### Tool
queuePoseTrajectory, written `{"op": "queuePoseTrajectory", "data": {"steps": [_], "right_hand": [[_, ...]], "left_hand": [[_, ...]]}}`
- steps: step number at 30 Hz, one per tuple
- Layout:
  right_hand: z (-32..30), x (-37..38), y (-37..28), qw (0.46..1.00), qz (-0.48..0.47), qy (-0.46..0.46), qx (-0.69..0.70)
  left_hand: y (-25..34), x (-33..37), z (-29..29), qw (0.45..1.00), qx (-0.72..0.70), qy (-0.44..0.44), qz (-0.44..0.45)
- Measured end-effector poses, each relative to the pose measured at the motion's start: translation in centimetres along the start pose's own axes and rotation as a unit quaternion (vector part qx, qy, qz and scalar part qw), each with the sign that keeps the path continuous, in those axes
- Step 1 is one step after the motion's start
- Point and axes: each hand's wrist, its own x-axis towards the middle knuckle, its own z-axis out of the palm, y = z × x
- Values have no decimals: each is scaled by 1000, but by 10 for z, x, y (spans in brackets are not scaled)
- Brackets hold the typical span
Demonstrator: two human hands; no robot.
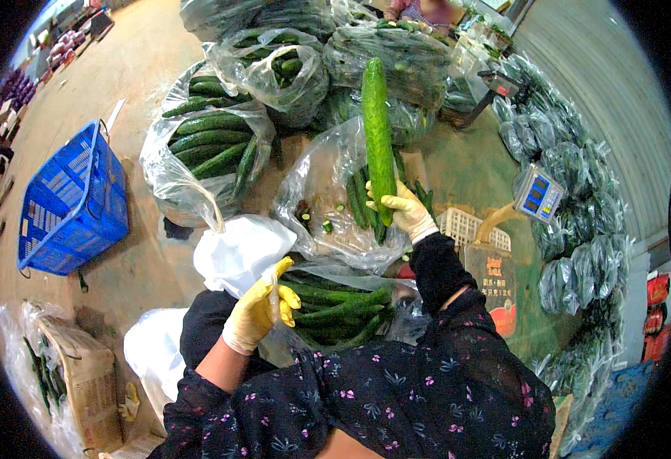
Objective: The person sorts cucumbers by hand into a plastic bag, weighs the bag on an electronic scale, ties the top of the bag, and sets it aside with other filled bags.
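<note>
My right hand (406, 211), in a pale yellow glove, grips a long green cucumber (379, 126) near its lower end and holds it nearly upright. Below and behind it, several more cucumbers (360, 200) lie on an opened clear plastic bag (316, 180), along with small cut ends. My left hand (260, 304), also in a yellow glove, has its fingers curled around a thin strip of clear plastic film (274, 297). Close to its right, in front of my body, an open clear bag holds large cucumbers (335, 304). White plastic bags (236, 249) sit just beyond that hand.
Bulging bags of cucumbers (213, 141) stand ahead. To the left is a blue plastic crate (75, 203). On the right are a digital scale (539, 195), a printed carton (492, 279) and rows of bagged cucumbers (580, 222). Another person (419, 11) is at the far end.
</note>
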Motion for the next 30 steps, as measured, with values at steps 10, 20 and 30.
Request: {"op": "queuePoseTrajectory", "data": {"steps": [10,20,30], "right_hand": [[73,-66,10,996,75,-47,-6],[110,-151,52,964,201,-64,-161],[166,-176,28,732,73,34,-677]], "left_hand": [[-2,6,-3,999,28,-5,41],[-10,20,-12,995,7,8,102],[-17,15,-23,984,-53,75,150]]}}
